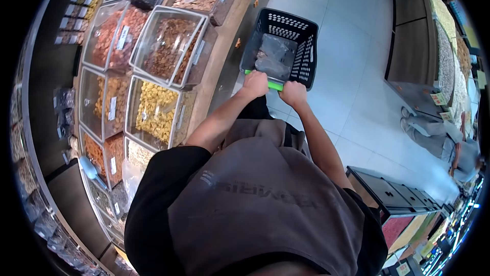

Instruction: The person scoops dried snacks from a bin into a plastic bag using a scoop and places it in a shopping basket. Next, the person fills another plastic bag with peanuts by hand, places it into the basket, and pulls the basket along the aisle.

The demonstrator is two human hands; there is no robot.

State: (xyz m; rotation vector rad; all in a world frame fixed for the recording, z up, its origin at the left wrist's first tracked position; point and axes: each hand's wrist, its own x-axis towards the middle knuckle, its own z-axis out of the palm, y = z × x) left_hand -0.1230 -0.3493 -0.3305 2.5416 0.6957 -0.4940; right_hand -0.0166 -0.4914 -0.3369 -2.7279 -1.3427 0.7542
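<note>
My left hand is wrapped round the left part of a green handle. The right part of that same handle is in the closed fingers of my right hand. The handle belongs to a black shopping basket with perforated walls, which stands out in front of me above the floor. Inside it lie clear plastic bags with something brownish in one of them; the exact contents cannot be made out. My forearms reach forward on both sides of a grey-brown top.
Along my left runs a wooden counter with clear lidded bins, among them one of yellow pieces. A blue scoop lies at lower left. Grey tiles stretch ahead. To the right are a dark display stand and another person.
</note>
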